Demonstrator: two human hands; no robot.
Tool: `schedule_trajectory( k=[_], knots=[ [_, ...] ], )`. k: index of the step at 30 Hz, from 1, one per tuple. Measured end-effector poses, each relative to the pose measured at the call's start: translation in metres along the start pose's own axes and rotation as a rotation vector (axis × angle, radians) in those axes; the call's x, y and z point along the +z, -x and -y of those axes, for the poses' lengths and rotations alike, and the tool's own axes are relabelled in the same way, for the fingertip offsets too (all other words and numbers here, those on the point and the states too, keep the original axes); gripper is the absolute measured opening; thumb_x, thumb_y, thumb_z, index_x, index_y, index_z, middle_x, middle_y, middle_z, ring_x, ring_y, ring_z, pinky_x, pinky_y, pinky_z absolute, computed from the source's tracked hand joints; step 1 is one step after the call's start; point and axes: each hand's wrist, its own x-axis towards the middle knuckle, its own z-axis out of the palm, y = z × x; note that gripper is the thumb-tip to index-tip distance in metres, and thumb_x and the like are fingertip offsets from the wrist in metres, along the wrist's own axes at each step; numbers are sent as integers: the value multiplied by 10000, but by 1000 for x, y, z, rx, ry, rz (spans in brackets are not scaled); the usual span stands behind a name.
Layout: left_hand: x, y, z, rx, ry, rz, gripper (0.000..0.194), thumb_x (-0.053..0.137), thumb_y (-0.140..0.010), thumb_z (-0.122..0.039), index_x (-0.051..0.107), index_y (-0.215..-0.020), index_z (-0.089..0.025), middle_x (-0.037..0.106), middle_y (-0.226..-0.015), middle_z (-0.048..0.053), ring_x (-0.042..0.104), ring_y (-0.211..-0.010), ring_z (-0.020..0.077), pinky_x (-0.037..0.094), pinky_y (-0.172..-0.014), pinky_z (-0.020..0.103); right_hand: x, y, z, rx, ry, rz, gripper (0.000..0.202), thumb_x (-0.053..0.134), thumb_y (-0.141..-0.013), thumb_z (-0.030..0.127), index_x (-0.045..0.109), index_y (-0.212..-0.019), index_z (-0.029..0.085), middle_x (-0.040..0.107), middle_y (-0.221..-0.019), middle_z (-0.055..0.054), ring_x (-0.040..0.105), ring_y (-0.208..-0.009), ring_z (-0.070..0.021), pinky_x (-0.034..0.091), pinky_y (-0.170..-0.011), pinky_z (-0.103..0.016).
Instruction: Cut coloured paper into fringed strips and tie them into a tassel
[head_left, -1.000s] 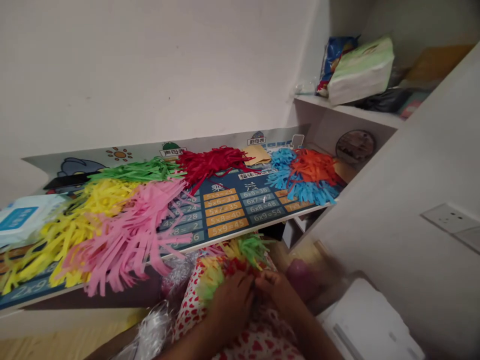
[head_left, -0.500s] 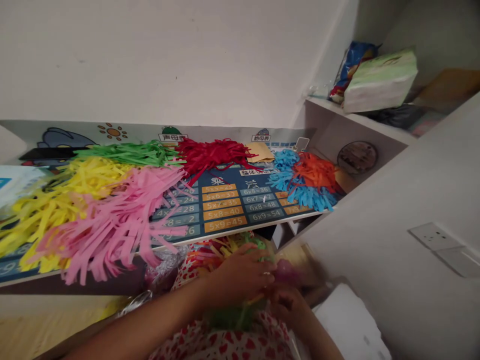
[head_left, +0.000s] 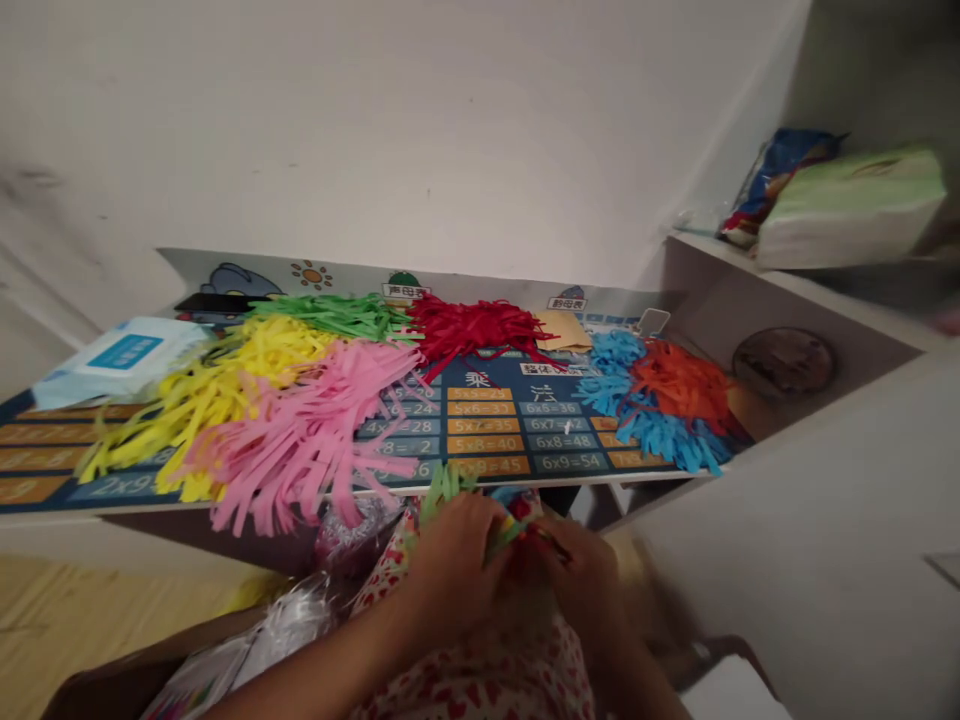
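Observation:
My left hand [head_left: 459, 548] is low in the middle of the view, closed round a bundle of light green paper strips [head_left: 445, 484] that stick up past the fingers. Beside it my right hand [head_left: 589, 565] has its fingers curled on the same multicoloured strips, where red and yellow bits show between the hands. Both hands are above my lap, just in front of the desk edge. Part of the bundle is hidden by the fingers. On the desk lie piles of pink strips [head_left: 315, 420], yellow strips [head_left: 281, 345] and red strips [head_left: 476, 325].
Green strips [head_left: 337, 315] and blue strips [head_left: 671, 440] with orange strips [head_left: 682, 385] also lie on the desk [head_left: 491, 440]. A wipes packet [head_left: 124, 355] sits at the left. Right is a shelf [head_left: 795, 290] with a tissue pack [head_left: 847, 215]. Clear plastic [head_left: 296, 625] is below.
My hands have risen towards the desk edge and drawn the strip bundle up, with green ends now showing above my left hand. The view has shifted left, bringing in the wipes packet.

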Motion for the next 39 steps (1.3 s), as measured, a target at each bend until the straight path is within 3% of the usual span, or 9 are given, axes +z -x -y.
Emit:
schedule_trajectory(
  k=[6,9,12,17,21,24,28,34,39],
  knots=[
    [-8,6,29,-113,930,212,223,501,-845,-367,571,-903,-163,550,-770,1,507,-692,137,398,-635,243,9,-23,-1,-110,-82,63,222,552,-889,313,734,-1016,293,759,-919,-16,704,-830,-196,522,-731,-285],
    [-17,5,36,-111,737,108,123,612,-743,-272,567,-771,-161,501,-676,-37,474,-638,117,364,-600,219,7,-30,4,-119,-144,101,207,575,-880,333,743,-987,281,759,-911,-31,702,-826,-204,525,-733,-290],
    [-27,6,41,-101,351,-43,204,594,-777,-207,606,-977,-171,563,-692,-38,523,-626,130,377,-594,226,2,-37,10,-110,-185,140,204,585,-867,360,756,-932,271,759,-858,-40,699,-779,-213,530,-717,-301],
    [-34,7,45,106,-158,-57,249,518,-926,-365,638,-1094,-227,709,-969,56,651,-865,222,468,-727,303,-11,-49,15,-28,-173,140,267,616,-830,364,720,-1041,236,741,-855,-40,667,-721,-192,517,-666,-278],
    [-39,4,41,158,-95,-7,275,538,-924,-379,639,-1136,-235,727,-1007,45,674,-893,214,495,-757,297,-28,-59,12,-15,-163,156,341,617,-809,356,681,-1111,210,615,-631,13,527,-529,-142,449,-528,-240],
    [-42,2,35,147,25,2,298,541,-924,-324,606,-1205,-249,726,-1059,30,680,-913,194,503,-792,286,-36,-62,12,-44,-194,175,297,579,-845,357,681,-1091,226,668,-763,-15,567,-608,-151,459,-569,-245],
    [-42,-4,24,163,75,-17,345,442,-938,-223,571,-1258,-220,709,-1022,63,670,-911,195,517,-788,298,-21,-59,25,-169,-76,194,331,678,-797,429,694,-1069,242,702,-934,-60,631,-827,-215,479,-739,-312],
    [-40,-13,25,179,38,-6,353,378,-930,-168,587,-1214,-183,688,-1066,92,659,-927,203,526,-806,320,17,-50,36,-360,85,325,123,641,-830,260,738,-904,243,697,-860,-65,625,-807,-216,441,-672,-293],
    [-47,-11,41,13,17,-5,323,408,-906,-125,629,-1133,-190,695,-999,69,649,-917,189,510,-798,300,-4,-50,20,-228,-128,393,237,591,-872,305,676,-1088,259,698,-1017,-69,630,-928,-222,468,-810,-326]
  ],
)
